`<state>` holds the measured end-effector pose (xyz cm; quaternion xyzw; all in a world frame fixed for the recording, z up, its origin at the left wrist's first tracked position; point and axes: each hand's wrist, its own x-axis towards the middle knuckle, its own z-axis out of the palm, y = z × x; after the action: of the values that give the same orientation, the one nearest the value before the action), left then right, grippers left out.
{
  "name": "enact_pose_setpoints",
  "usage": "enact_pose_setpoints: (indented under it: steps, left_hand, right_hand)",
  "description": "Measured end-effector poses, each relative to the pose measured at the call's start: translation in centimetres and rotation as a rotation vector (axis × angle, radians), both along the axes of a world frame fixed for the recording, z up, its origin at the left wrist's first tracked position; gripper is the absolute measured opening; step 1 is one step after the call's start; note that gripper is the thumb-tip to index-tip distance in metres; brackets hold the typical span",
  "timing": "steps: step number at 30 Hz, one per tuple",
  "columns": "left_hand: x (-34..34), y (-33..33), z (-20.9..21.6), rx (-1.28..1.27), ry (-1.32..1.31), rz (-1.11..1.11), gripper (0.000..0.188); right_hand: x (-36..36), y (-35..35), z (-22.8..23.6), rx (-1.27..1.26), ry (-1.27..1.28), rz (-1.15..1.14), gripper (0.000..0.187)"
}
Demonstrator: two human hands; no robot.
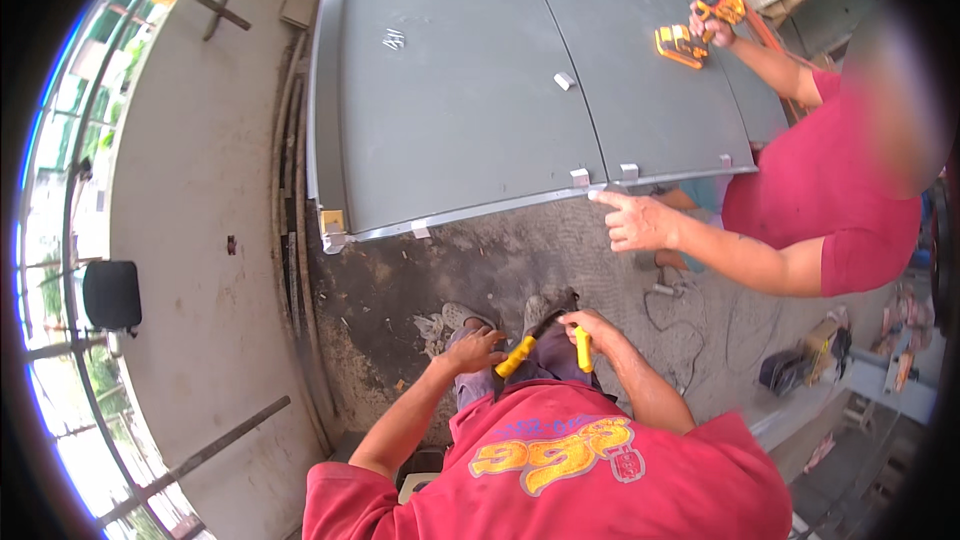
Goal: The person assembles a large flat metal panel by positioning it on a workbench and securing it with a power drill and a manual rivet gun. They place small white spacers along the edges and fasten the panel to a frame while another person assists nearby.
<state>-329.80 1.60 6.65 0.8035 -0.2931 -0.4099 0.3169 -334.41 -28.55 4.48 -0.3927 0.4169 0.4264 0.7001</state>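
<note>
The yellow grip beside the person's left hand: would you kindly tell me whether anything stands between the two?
Nothing visible stands between the left hand and the yellow grip; they lie close together, though whether they touch is unclear. The right hand is to the grip's right, not between them.

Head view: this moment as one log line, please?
left hand: near yellow handle | right hand: at second yellow handle, grip unclear | co-worker: holds drill
</note>
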Motion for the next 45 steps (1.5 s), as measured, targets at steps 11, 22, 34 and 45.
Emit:
enact_pose_setpoints:
  steps: [11, 22, 34, 45]
  left_hand:
    - [38.1, -0.2, 11.9, -0.126, -0.731, 0.633, 0.021]
    - [59.9, 0.2, 1.4, 0.069, -1.135, 0.419, 0.029]
    - [42.4, -3.3, 14.2, -0.711, -0.313, 0.609, 0.028]
    - [6.0, -18.7, 17.0, -0.785, 1.367, 0.383, 0.03]
  right_hand:
    - [-3.2, -4.6, -2.9, -0.214, 0.106, -0.395, 0.019]
    - [-7.6, 3.3, 10.6, -0.533, 0.133, -0.902, 0.024]
    - [-9.8, 10.8, 21.3, -1.021, -0.171, -0.717, 0.033]
    - [-13.0, 4.1, 21.3, -0.71, -0.613, -0.721, 0.026]
